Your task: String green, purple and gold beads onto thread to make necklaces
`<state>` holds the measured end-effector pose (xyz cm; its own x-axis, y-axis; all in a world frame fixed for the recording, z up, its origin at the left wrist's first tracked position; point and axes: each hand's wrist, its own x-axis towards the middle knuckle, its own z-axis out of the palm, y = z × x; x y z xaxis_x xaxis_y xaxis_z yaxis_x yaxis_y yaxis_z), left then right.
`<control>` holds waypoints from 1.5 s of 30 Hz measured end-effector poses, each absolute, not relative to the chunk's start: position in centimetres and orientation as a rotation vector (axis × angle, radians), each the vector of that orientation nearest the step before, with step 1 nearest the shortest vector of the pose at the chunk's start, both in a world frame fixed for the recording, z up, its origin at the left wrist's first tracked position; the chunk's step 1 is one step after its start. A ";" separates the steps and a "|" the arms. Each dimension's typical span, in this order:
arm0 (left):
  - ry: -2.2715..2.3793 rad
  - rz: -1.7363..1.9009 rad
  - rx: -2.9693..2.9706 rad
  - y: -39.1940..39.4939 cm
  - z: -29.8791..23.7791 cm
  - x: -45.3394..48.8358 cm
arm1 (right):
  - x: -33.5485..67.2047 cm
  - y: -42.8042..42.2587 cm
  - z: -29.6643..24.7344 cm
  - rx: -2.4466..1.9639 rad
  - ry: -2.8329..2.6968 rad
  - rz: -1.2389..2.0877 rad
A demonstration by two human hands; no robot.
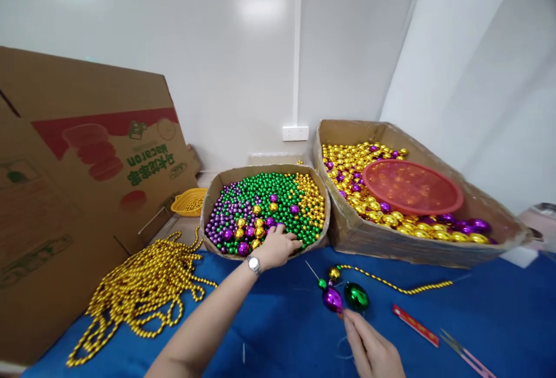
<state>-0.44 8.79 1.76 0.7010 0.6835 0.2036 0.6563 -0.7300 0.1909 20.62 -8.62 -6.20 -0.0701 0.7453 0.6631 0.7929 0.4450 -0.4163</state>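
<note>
My left hand (280, 246), with a watch on the wrist, reaches over the front rim of a cardboard box of small beads (273, 187). Its fingers are apart and touch the green beads; the fingertips are partly hidden. Low at centre right, my right hand (369, 340) pinches the lower end of a beaded needle (311, 270), whose thin tip points up and left. A small green bead (322, 283) and a large purple bead (332, 300) are on it. Close by lie a large green bead (357, 296) and a gold bead (334, 274) joined to a gold bead strand (403, 290).
Gold bead strands (143, 285) are heaped at left beside a large carton (87, 193) and a yellow basket (187, 202). At right stands a box of larger beads (391, 245) with a red basin (412, 187) inside. A red strip (416, 325) and tweezers (467, 355) lie on the blue cloth.
</note>
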 end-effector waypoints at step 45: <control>0.713 1.235 0.931 -1.9 -0.7 1.0 | 19.7 -9.5 -6.3 -1.423 -1.653 0.304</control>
<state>1.02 -1.86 -0.66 0.2060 0.9780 0.0337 -0.4598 0.0664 0.8856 19.75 -9.50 -6.31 0.0741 0.8826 0.4642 0.6597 0.3057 -0.6865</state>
